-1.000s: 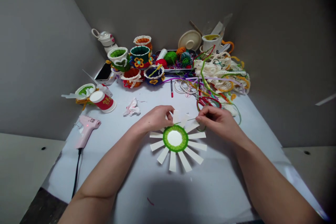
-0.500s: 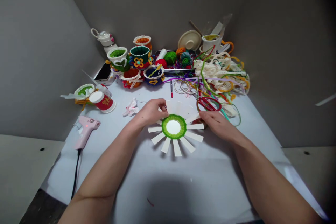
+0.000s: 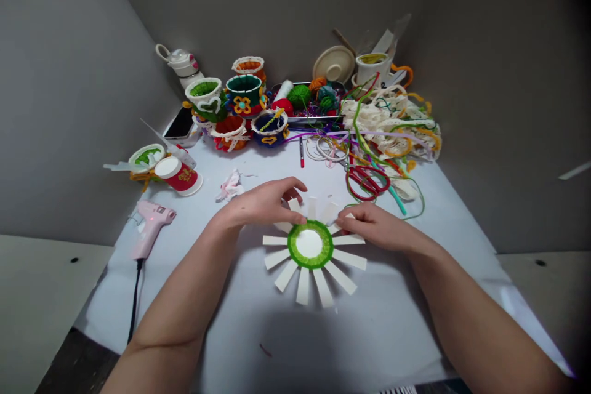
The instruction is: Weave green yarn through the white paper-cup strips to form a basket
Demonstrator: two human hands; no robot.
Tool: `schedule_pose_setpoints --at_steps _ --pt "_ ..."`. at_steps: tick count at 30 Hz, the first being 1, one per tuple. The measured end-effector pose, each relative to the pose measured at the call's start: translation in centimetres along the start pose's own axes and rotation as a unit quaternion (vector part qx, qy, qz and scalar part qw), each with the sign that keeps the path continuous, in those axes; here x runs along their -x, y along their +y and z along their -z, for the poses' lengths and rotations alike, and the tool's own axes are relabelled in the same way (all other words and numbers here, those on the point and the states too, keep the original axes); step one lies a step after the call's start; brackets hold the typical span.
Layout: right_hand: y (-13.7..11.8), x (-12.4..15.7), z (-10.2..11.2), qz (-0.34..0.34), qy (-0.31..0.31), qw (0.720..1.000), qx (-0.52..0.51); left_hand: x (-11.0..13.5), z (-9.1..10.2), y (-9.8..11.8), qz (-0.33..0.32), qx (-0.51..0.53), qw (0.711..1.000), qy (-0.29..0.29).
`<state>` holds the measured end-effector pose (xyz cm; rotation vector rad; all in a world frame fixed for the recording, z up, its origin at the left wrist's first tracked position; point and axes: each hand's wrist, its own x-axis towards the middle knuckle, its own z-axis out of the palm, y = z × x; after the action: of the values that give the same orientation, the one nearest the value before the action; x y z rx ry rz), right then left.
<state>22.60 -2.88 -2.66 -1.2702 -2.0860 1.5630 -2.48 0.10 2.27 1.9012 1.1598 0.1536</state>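
Observation:
A paper cup cut into white strips (image 3: 310, 247) lies flat on the table like a sunburst, with green yarn woven in a ring around its round white base. My left hand (image 3: 263, 204) rests at its upper left edge, fingers curled and pinching a strip. My right hand (image 3: 373, 226) sits at its upper right edge, fingers pressed together on the strips there; whether it also holds the green yarn end I cannot make out.
A pink glue gun (image 3: 150, 226) with a black cord lies at the left. A red paper cup (image 3: 178, 174) lies beyond it. Finished yarn-wrapped cups (image 3: 242, 103), yarn balls (image 3: 300, 95) and a tangle of cords and lace (image 3: 390, 126) crowd the back. A red pen (image 3: 301, 154) lies mid-table.
The strip cup shifted away and then back toward me. My right hand dropped from pulling the green yarn onto the strips. My left hand stayed at the upper left edge.

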Motion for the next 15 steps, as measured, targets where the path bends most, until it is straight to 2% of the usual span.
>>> schedule_pose_setpoints --at_steps 5,9,15 --pt "-0.1 0.2 -0.2 0.022 -0.029 0.999 0.01 0.0 -1.4 1.5 -0.075 -0.012 0.997 -0.005" --pt "-0.3 0.2 -0.4 0.039 -0.054 0.997 0.025 -0.6 -2.4 1.6 -0.086 -0.04 0.995 -0.042" --pt "-0.4 0.1 -0.8 0.053 -0.086 0.995 0.02 -1.0 -2.7 1.4 -0.101 -0.084 0.988 -0.08"
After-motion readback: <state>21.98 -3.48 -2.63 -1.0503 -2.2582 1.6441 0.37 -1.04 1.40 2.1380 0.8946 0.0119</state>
